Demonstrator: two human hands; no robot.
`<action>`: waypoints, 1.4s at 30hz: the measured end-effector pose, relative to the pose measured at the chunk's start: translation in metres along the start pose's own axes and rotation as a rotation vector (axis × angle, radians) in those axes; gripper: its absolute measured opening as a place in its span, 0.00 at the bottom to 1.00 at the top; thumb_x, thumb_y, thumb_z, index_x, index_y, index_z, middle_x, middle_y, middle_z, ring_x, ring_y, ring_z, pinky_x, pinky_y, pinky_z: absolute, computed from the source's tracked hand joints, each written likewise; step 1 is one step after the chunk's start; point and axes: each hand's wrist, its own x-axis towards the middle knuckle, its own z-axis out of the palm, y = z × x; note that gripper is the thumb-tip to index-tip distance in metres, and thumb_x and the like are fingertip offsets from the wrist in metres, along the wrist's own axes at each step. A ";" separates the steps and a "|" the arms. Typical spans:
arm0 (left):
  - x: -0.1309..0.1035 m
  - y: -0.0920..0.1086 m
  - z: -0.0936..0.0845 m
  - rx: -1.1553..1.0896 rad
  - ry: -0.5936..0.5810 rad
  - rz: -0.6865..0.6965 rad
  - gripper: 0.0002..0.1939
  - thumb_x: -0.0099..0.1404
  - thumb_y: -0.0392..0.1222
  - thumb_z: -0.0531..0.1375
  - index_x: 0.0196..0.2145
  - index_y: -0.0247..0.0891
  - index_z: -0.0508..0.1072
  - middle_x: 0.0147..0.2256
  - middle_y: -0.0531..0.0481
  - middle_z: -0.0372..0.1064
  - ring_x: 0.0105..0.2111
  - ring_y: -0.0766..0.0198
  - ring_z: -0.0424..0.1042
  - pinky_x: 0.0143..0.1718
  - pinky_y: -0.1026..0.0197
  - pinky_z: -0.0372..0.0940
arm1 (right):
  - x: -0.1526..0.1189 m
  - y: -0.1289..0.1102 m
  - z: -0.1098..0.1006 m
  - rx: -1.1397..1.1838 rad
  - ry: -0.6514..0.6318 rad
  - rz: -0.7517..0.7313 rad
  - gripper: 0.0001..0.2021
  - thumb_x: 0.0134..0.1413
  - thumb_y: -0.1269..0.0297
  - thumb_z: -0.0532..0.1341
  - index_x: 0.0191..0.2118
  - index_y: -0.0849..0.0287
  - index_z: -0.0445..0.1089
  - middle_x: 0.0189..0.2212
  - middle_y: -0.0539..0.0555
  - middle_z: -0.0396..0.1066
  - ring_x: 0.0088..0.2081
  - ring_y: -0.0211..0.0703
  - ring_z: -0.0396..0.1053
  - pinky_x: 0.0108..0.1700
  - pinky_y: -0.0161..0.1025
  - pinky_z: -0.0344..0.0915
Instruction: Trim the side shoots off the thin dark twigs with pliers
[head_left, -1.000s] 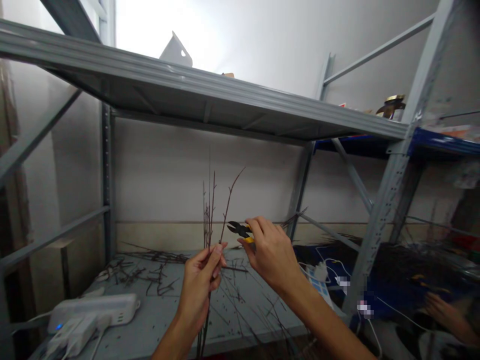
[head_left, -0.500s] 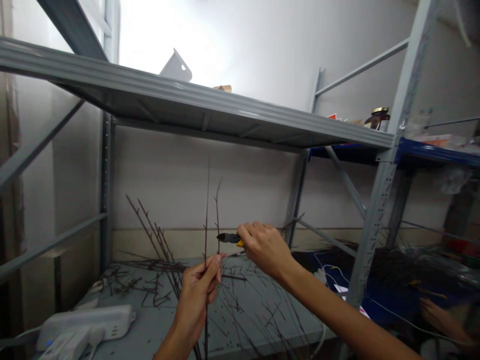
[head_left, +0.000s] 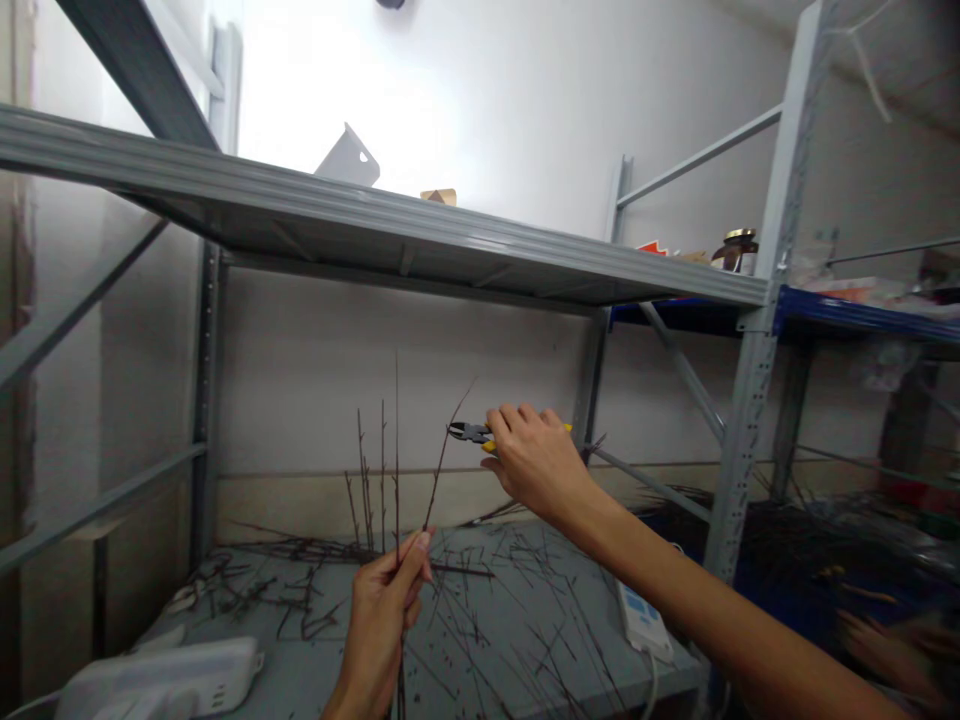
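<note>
Several thin dark twigs (head_left: 397,470) rise from my left hand (head_left: 386,610), whose fingers are wrapped round their lower parts. One twig (head_left: 438,470) leans to the right, pinched between thumb and forefinger. My right hand (head_left: 536,455) grips a pair of diagonal cutters (head_left: 471,433) with yellow handles and dark jaws. The tips of the jaws are at the upper part of the leaning twig. Below both hands, cut twig pieces (head_left: 300,600) lie scattered on the grey shelf board (head_left: 525,600).
A white power strip (head_left: 187,675) lies at the front left, and another white plug block (head_left: 643,615) at the right. A grey upper shelf (head_left: 420,235) crosses overhead. Metal uprights (head_left: 742,420) frame the space. At the lower right shows another person's blurred hand (head_left: 870,635).
The cutters have moved up along the leaning twig, and their jaws look more open. That twig tilts further right. The held bunch stands more upright, and the view has shifted slightly.
</note>
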 end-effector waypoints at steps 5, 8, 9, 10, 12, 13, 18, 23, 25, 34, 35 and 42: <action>-0.003 -0.005 -0.002 0.063 0.000 0.065 0.25 0.58 0.58 0.69 0.20 0.33 0.70 0.27 0.51 0.69 0.17 0.77 0.42 0.19 0.67 0.36 | 0.006 0.001 -0.001 -0.046 -0.040 -0.018 0.15 0.53 0.64 0.70 0.44 0.62 0.68 0.39 0.59 0.72 0.41 0.55 0.69 0.38 0.45 0.56; -0.004 -0.008 -0.004 0.077 0.025 0.085 0.26 0.57 0.59 0.69 0.20 0.34 0.69 0.19 0.55 0.62 0.17 0.76 0.42 0.19 0.67 0.36 | 0.006 -0.001 -0.001 -0.050 -0.055 -0.040 0.11 0.55 0.66 0.68 0.43 0.62 0.69 0.38 0.60 0.73 0.40 0.55 0.70 0.37 0.44 0.56; -0.004 -0.008 -0.004 0.076 0.031 0.087 0.25 0.56 0.59 0.69 0.20 0.34 0.70 0.18 0.56 0.60 0.17 0.75 0.42 0.19 0.67 0.37 | 0.006 -0.001 0.000 -0.040 -0.069 -0.046 0.08 0.58 0.67 0.65 0.42 0.62 0.69 0.37 0.60 0.74 0.39 0.53 0.71 0.36 0.43 0.56; -0.005 -0.008 -0.005 0.072 0.035 0.083 0.25 0.56 0.59 0.69 0.20 0.34 0.70 0.18 0.56 0.60 0.17 0.75 0.42 0.19 0.67 0.37 | 0.006 -0.001 0.001 -0.023 -0.089 -0.047 0.05 0.61 0.68 0.63 0.41 0.62 0.70 0.36 0.59 0.75 0.37 0.52 0.72 0.34 0.42 0.55; -0.004 -0.009 -0.007 0.053 0.047 0.065 0.25 0.55 0.59 0.70 0.20 0.34 0.70 0.21 0.54 0.65 0.18 0.76 0.42 0.18 0.67 0.38 | 0.006 0.000 0.003 0.024 -0.137 -0.035 0.04 0.64 0.72 0.58 0.40 0.61 0.71 0.34 0.59 0.76 0.32 0.48 0.72 0.30 0.41 0.52; -0.004 -0.009 -0.008 0.042 0.052 0.059 0.25 0.55 0.59 0.70 0.20 0.33 0.70 0.23 0.53 0.67 0.18 0.76 0.42 0.18 0.68 0.39 | 0.007 0.001 0.004 0.053 -0.155 -0.021 0.06 0.64 0.72 0.58 0.39 0.61 0.72 0.33 0.58 0.77 0.30 0.46 0.72 0.29 0.41 0.51; 0.002 -0.009 -0.013 0.027 0.046 0.055 0.26 0.54 0.60 0.70 0.19 0.34 0.71 0.23 0.53 0.67 0.17 0.76 0.43 0.18 0.69 0.39 | 0.006 0.009 0.008 0.287 -0.190 0.126 0.14 0.54 0.49 0.69 0.35 0.56 0.75 0.28 0.56 0.77 0.28 0.47 0.72 0.27 0.39 0.50; 0.001 -0.010 -0.013 0.055 0.073 0.037 0.28 0.46 0.66 0.71 0.16 0.37 0.71 0.15 0.56 0.58 0.14 0.73 0.43 0.16 0.65 0.39 | 0.005 0.017 0.011 0.605 -0.260 0.231 0.21 0.43 0.42 0.72 0.27 0.55 0.71 0.21 0.51 0.73 0.24 0.44 0.68 0.27 0.39 0.54; -0.001 -0.010 -0.013 0.056 0.075 0.031 0.29 0.46 0.66 0.71 0.16 0.36 0.71 0.17 0.55 0.62 0.15 0.74 0.43 0.16 0.66 0.39 | 0.007 0.018 0.011 0.671 -0.272 0.237 0.20 0.42 0.43 0.73 0.26 0.55 0.71 0.21 0.51 0.73 0.24 0.44 0.68 0.27 0.39 0.55; -0.006 -0.018 -0.014 0.018 0.037 0.019 0.27 0.51 0.61 0.72 0.19 0.32 0.71 0.23 0.53 0.65 0.17 0.78 0.43 0.17 0.69 0.38 | 0.012 0.017 0.008 0.738 -0.300 0.238 0.17 0.46 0.48 0.71 0.32 0.57 0.76 0.22 0.51 0.74 0.24 0.43 0.68 0.28 0.38 0.57; -0.006 -0.018 -0.014 0.023 0.030 0.016 0.27 0.52 0.61 0.72 0.19 0.32 0.71 0.24 0.51 0.67 0.17 0.78 0.43 0.17 0.69 0.38 | 0.012 0.017 0.008 0.741 -0.299 0.238 0.16 0.46 0.49 0.71 0.33 0.57 0.76 0.22 0.51 0.73 0.24 0.43 0.68 0.28 0.38 0.57; -0.005 -0.020 -0.017 0.042 -0.020 0.008 0.27 0.54 0.61 0.70 0.20 0.32 0.69 0.24 0.51 0.67 0.17 0.78 0.42 0.18 0.68 0.37 | 0.013 0.017 0.012 0.775 -0.287 0.218 0.16 0.47 0.49 0.70 0.35 0.57 0.78 0.22 0.49 0.72 0.23 0.41 0.66 0.28 0.38 0.56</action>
